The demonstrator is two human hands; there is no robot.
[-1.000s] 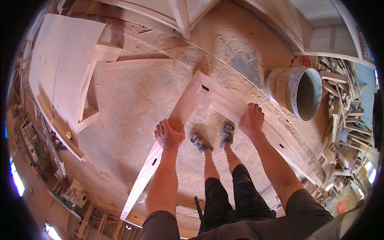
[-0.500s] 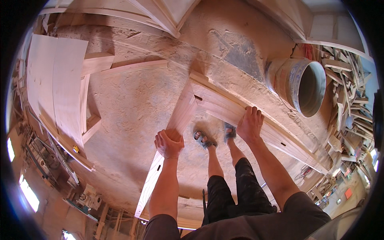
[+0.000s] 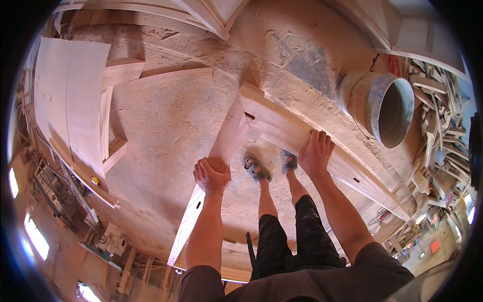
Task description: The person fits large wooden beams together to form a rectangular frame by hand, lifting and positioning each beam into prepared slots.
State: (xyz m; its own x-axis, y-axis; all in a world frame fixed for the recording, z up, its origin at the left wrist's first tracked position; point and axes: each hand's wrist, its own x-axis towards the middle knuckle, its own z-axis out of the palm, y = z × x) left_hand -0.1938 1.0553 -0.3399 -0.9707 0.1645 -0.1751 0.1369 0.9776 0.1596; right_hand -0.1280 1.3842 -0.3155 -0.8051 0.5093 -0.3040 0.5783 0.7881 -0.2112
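Observation:
A pale wooden frame (image 3: 289,125) surrounds my legs, its far corner pointing away from me. Dark oblong slots are cut into its boards. My left hand (image 3: 212,175) is closed round the left board, fingers over its outer edge. Farther right, my right hand (image 3: 316,153) grips the right board, fingers curled over its far edge. Both arms are stretched out and down. My sandalled feet stand on the floor inside the frame. The frame's near side is mostly hidden by my body.
Dusty floor (image 3: 166,131) lies around the frame. At left stands a wide wooden panel (image 3: 75,105) with a small yellow object (image 3: 95,179) by its lower end. A round metal drum (image 3: 359,103) lies at right, before a heap of wood offcuts (image 3: 448,126). White panelled woodwork (image 3: 201,17) stands at the far side.
The view has shifted slightly. My left hand sits a little higher in the picture, still gripping the same board. Both hands keep their hold.

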